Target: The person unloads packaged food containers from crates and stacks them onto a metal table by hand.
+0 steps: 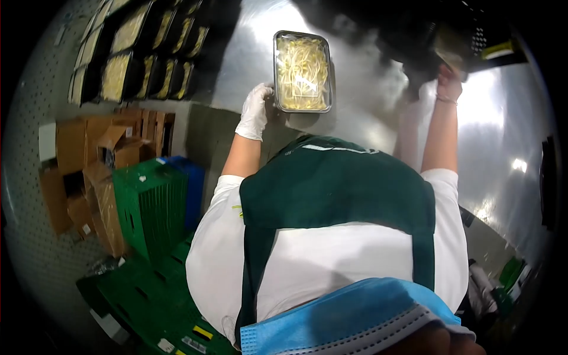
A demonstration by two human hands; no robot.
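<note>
One nudge from the white-gloved left hand [253, 113], its grip loosely open, could skew the black plastic sprout tray [303, 74]; bare right hand [449, 87]: grip unclear.

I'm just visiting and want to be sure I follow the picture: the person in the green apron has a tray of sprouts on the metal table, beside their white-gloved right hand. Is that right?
Not quite: the head view shows the white-gloved hand is the left hand. The tray of sprouts does lie beside it on the metal table, and the apron is green.
</note>
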